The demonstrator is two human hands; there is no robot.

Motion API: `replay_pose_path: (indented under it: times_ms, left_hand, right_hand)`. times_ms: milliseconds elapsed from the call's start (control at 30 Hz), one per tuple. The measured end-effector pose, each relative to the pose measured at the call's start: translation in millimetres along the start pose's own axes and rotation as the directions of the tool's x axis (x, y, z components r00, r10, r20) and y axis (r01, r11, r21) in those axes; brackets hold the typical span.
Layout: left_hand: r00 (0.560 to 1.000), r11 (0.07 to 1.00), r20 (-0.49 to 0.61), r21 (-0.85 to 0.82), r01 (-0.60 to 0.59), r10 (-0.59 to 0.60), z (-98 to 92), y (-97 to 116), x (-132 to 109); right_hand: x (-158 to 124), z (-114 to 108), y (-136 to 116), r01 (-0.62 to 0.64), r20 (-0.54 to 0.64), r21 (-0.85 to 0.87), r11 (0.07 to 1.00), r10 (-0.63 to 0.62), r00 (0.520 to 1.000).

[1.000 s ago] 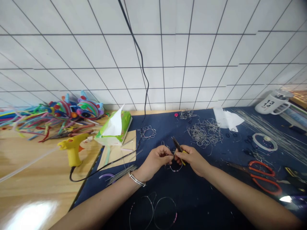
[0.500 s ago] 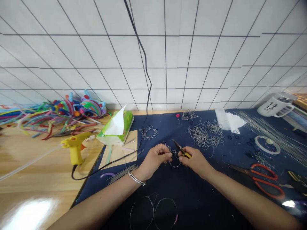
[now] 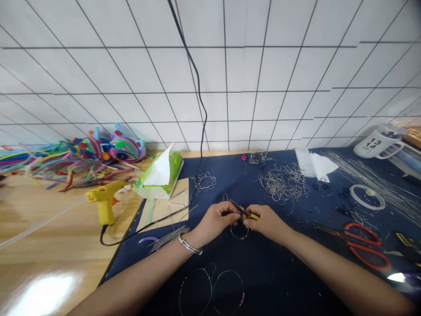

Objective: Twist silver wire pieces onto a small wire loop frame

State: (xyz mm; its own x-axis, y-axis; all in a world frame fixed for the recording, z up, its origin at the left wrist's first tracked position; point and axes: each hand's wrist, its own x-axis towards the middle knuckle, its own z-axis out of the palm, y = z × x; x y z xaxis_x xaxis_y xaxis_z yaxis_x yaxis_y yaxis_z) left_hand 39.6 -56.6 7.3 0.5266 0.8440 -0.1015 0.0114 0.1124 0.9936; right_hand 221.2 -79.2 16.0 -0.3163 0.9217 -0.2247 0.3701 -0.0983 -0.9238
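Observation:
My left hand (image 3: pixel 221 218) pinches a small loop of thin wire (image 3: pixel 239 238), which hangs below the fingers with tiny beads on it. In my right hand (image 3: pixel 265 222) is a pair of pliers with yellow handles (image 3: pixel 252 216). Their dark jaws point up and left and reach the wire at my left fingertips. The exact spot where jaws and wire meet is hidden by the fingers. Two larger wire rings (image 3: pixel 228 271), one with pink beads, lie on the dark blue cloth in front of me. Behind my left hand rests a flower-shaped wire piece (image 3: pixel 206 181).
A tangle of wire (image 3: pixel 284 183) lies beyond my right hand, and orange-handled scissors (image 3: pixel 363 243) are to the right. A yellow glue gun (image 3: pixel 104 204) and a green tissue pack (image 3: pixel 160 173) stand left. A white mug (image 3: pixel 378 142) is at the far right.
The pliers have moved left and down, so their jaws now reach the wire at my left fingers. My two hands are closer together.

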Motion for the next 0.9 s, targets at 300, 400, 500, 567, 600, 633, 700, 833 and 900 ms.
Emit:
replay_pose_path:
  times_ms: [300,400,500,567,600,633,700,833,900]
  left_hand:
    - [0.982,1.000,-0.184,0.015,-0.027,0.030,-2.4,-3,1]
    - [0.986,0.999,-0.166,0.030,-0.019,0.024,-1.0,-3,1]
    - [0.991,0.998,-0.130,0.062,-0.024,0.032,0.8,-2,0]
    - [0.994,0.997,-0.102,0.074,-0.029,0.037,1.5,-2,-1]
    - [0.995,0.996,-0.097,0.080,-0.029,0.036,1.5,-2,-1]
    - [0.994,0.996,-0.103,0.086,-0.028,0.037,1.2,-2,-1]
    - [0.990,0.995,-0.132,0.095,-0.029,0.041,-0.5,-3,0]
    - [0.975,0.990,-0.210,0.128,-0.051,0.078,-6.5,-2,0]
    - [0.959,0.982,-0.257,0.176,-0.075,0.120,-9.4,0,-1]
  right_hand:
    - [0,1,2,-0.057,-0.046,0.198,0.978,0.067,0.997]
    - [0,1,3,-0.056,-0.062,0.161,0.985,0.067,0.996]
    - [0,2,3,-0.055,-0.039,0.087,0.995,0.059,0.998]
    - [-1,2,3,-0.057,-0.014,0.086,0.995,0.058,0.998]
    - [-1,2,2,-0.058,0.000,0.102,0.993,0.059,0.998]
    - [-1,1,1,-0.059,0.011,0.121,0.991,0.058,0.998]
    - [-1,-2,-1,-0.037,0.011,0.117,0.992,0.036,0.999]
    - [0,-18,-8,0.079,-0.048,-0.234,0.969,-0.093,0.995]
    - [0,-26,-11,0.126,-0.069,-0.429,0.895,-0.171,0.983]
